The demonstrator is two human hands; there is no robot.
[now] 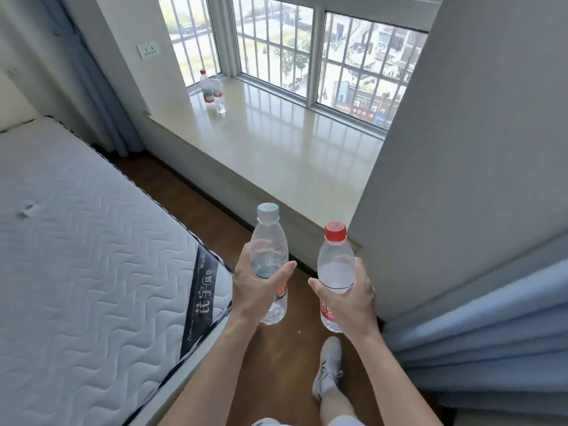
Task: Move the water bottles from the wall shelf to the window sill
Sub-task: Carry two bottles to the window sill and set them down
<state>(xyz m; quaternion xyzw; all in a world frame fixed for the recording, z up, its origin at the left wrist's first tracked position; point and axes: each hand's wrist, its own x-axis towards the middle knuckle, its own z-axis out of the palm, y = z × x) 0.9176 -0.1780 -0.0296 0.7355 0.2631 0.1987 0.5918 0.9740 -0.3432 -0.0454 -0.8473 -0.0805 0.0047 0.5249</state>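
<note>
While both hands are raised at lower centre of the frame, a clear bottle with a white cap (269,265) is clasped upright by the left hand (256,282), and a red-capped bottle (335,272), part filled with water, is gripped by the right hand (350,298). Two more bottles (212,90) are seen standing close together at the upper-left end of the glossy window sill (276,142). A quilted mattress (76,256) fills the left, a blue curtain (491,333) the lower right, over a wooden floor (276,348).
</note>
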